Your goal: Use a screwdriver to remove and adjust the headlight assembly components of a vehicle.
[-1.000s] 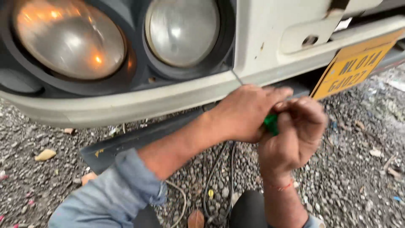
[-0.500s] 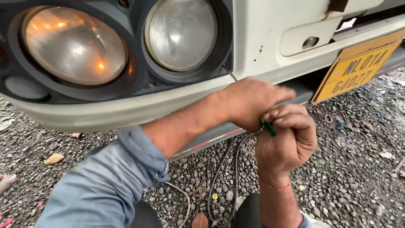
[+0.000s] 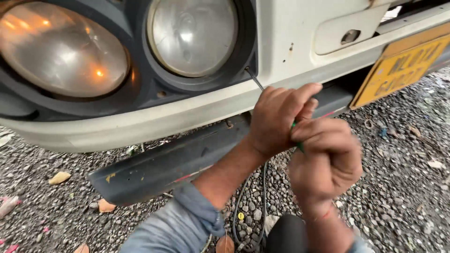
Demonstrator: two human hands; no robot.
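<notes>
Both my hands grip a screwdriver with a green handle [image 3: 297,140]. Its thin metal shaft [image 3: 254,80] runs up and left, and the tip sits at the lower right corner of the dark headlight surround [image 3: 140,91]. My left hand [image 3: 280,118] wraps the shaft just ahead of the handle. My right hand [image 3: 328,161] is closed around the handle, which is mostly hidden. The left round headlight [image 3: 61,54] glows orange; the right round headlight [image 3: 193,35] is unlit.
A white bumper [image 3: 154,119] runs below the lamps, with a yellow number plate [image 3: 398,70] at right. A dark loose panel [image 3: 164,166] lies on the gravel [image 3: 408,187]. Black cables [image 3: 248,206] trail between my arms.
The view has moved closer to the vehicle. My hands have lifted up and left, and the screwdriver tip now rests at the headlight surround's corner.
</notes>
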